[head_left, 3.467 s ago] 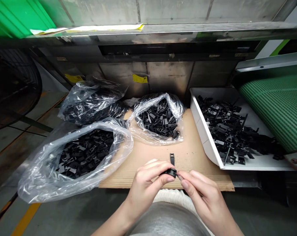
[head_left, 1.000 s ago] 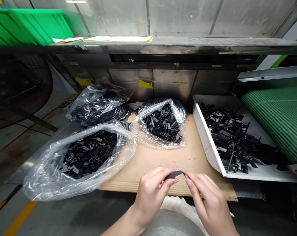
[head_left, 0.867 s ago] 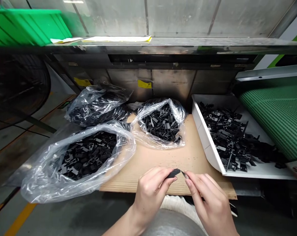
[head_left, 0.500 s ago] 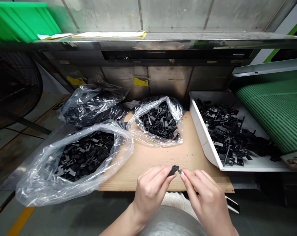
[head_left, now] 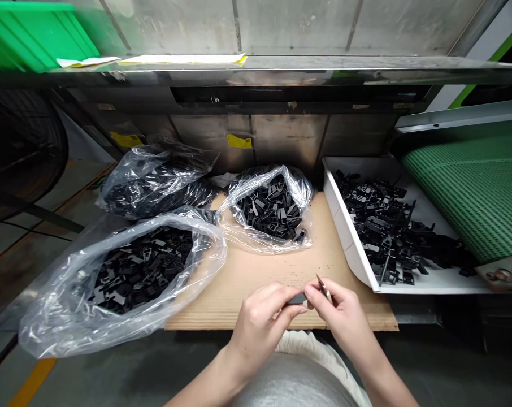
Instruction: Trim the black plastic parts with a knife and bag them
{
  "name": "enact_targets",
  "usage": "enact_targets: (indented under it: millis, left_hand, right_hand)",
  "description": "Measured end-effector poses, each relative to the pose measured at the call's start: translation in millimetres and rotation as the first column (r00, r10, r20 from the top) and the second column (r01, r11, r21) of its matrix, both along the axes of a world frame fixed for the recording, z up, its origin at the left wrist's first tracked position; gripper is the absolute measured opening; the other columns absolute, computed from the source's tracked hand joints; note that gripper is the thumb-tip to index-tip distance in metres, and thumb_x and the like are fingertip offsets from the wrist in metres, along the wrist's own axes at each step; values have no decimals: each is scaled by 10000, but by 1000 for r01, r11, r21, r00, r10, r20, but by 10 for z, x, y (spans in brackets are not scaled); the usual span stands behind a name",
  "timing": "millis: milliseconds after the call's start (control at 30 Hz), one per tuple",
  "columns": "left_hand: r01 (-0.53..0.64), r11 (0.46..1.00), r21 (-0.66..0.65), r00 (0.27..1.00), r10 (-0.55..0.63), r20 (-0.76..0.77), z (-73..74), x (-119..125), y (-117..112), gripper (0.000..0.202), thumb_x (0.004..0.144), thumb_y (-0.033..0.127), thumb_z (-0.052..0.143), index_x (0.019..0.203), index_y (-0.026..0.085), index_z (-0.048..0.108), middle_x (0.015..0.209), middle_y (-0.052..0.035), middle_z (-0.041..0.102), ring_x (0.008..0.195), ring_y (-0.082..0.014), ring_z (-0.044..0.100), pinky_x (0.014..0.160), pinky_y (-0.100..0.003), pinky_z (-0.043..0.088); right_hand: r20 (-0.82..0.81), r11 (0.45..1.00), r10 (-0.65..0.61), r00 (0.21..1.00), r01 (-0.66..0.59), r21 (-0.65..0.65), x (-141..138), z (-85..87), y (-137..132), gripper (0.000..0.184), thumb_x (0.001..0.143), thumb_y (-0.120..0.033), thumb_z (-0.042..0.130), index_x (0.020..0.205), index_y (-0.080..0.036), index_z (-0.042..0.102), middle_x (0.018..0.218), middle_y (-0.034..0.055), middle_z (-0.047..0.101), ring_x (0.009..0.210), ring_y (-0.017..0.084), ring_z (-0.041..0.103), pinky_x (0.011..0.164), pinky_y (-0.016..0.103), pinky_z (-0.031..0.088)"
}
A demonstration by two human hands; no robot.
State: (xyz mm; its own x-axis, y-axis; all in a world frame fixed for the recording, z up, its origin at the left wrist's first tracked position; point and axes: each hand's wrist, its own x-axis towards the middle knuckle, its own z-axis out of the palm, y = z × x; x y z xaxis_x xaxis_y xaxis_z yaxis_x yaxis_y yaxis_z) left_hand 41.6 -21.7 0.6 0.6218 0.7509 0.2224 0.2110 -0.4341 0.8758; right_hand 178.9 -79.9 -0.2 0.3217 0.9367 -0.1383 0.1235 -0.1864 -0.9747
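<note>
We're pinching black part (head_left: 297, 299) in left hand (head_left: 262, 317), forearm slanting inward; right hand (head_left: 339, 310) facing it, gripping blade (head_left: 322, 288), tip pointing up.

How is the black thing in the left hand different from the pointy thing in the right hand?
The black part is broader, while the pointed tool narrows to a tip. The black part lies sideways in the left hand; the pointed tool slants in the right hand, tip toward the picture's top. Both are held and partly covered.
</note>
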Motion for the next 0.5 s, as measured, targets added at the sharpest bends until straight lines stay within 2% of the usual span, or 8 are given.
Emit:
enact_targets:
  millis: [67, 133, 200, 267, 367, 500]
  left_hand:
    - [-17, 966, -259, 999, 29, 43, 17, 14, 6, 152, 763, 208, 558, 894, 170, 627, 759, -42, 643, 627, -140, 573, 605, -244, 464]
    - [-6, 855, -519, 993, 66, 97, 34, 30, 18, 175, 763, 245, 545, 892, 149, 612, 699, -29, 625, 552, -123, 550, 546, -240, 460]
    - [12, 750, -661, 986, 102, 134, 46, 43, 29, 193, 757, 258, 542, 881, 122, 601, 625, -12, 594, 507, -106, 518, 514, -230, 440]
    - [25, 706, -708, 980, 122, 157, 51, 50, 38, 204, 750, 260, 553, 883, 110, 587, 594, -3, 581, 490, -91, 493, 505, -216, 416]
    - [65, 672, -738, 972, 125, 199, 39, 48, 52, 186, 760, 278, 551, 869, 128, 535, 557, 19, 567, 451, -64, 451, 479, -187, 374]
    - [103, 619, -779, 952, 165, 257, -18, 55, 97, 211, 750, 275, 584, 871, 158, 457, 528, 38, 565, 424, -56, 442, 450, -166, 337]
  right_hand:
    - [-43, 999, 40, 998, -41, -22, 38, -26, 30, 367, 809, -396, 452, 541, -152, 509, 478, -31, 451, 452, 77, 379, 456, 194, 320]
    - [-93, 997, 57, 994, -60, -37, 79, -51, 44, 410, 818, -407, 435, 496, -155, 466, 431, -46, 393, 409, 64, 307, 425, 199, 275]
    - [-123, 997, 60, 991, -66, -40, 98, -57, 51, 418, 812, -412, 443, 480, -158, 448, 417, -55, 361, 398, 60, 282, 419, 200, 256]
    - [-125, 997, 59, 990, -64, -35, 98, -40, 59, 422, 802, -421, 457, 472, -158, 444, 411, -61, 344, 398, 59, 285, 420, 198, 253]
    - [-99, 998, 59, 993, -62, -26, 90, 10, 72, 439, 794, -446, 459, 464, -157, 447, 406, -59, 348, 401, 60, 306, 426, 197, 263]
    - [-32, 999, 11, 999, -12, -35, 68, 42, 67, 361, 766, -437, 506, 540, -156, 512, 416, -43, 434, 388, 70, 346, 399, 199, 281]
